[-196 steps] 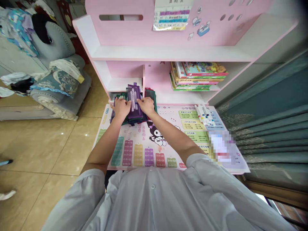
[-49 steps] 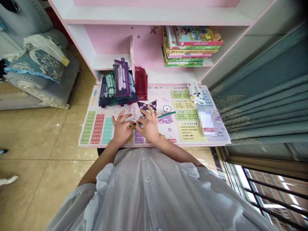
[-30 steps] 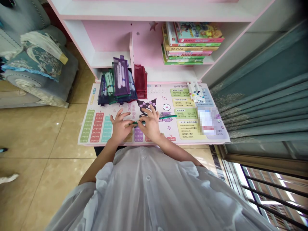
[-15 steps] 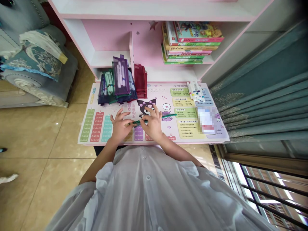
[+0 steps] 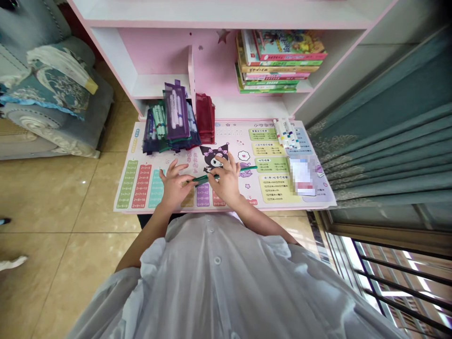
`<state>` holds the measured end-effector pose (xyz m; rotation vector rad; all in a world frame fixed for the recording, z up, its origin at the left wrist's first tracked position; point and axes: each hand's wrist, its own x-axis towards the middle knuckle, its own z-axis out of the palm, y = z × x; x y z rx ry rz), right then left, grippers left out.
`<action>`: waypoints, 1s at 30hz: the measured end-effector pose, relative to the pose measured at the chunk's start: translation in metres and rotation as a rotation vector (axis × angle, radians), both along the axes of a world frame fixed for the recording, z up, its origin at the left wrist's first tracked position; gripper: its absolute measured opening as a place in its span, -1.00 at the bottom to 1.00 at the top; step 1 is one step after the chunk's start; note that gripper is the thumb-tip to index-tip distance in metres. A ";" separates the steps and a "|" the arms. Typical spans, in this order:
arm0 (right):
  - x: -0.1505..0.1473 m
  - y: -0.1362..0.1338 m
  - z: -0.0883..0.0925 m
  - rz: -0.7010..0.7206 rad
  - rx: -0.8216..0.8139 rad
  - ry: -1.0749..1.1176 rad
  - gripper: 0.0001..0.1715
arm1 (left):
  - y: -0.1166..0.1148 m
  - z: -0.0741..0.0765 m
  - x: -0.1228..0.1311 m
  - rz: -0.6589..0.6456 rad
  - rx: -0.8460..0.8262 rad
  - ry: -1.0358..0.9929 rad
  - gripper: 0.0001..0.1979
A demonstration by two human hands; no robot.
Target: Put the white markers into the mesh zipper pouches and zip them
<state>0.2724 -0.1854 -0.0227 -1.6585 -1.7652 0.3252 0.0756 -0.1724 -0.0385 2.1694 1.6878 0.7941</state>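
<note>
Over smooth printed mat [image 5: 278,189], hands [image 5: 175,189] [image 5: 226,184] pinch slim green pouch [image 5: 202,179].

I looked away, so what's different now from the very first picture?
The left hand and right hand came off the purple pouch, moved back toward the shirt and now hold a green pouch. The purple pouch, loose markers and books stayed put.
</note>
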 end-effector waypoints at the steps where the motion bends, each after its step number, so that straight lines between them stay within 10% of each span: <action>1: 0.001 0.000 0.000 -0.006 0.002 0.004 -0.79 | 0.000 0.000 0.000 0.003 0.003 -0.002 -0.90; 30: 0.020 0.005 -0.001 -0.082 -0.012 0.030 -0.80 | -0.002 0.004 -0.007 0.016 0.001 -0.009 -0.90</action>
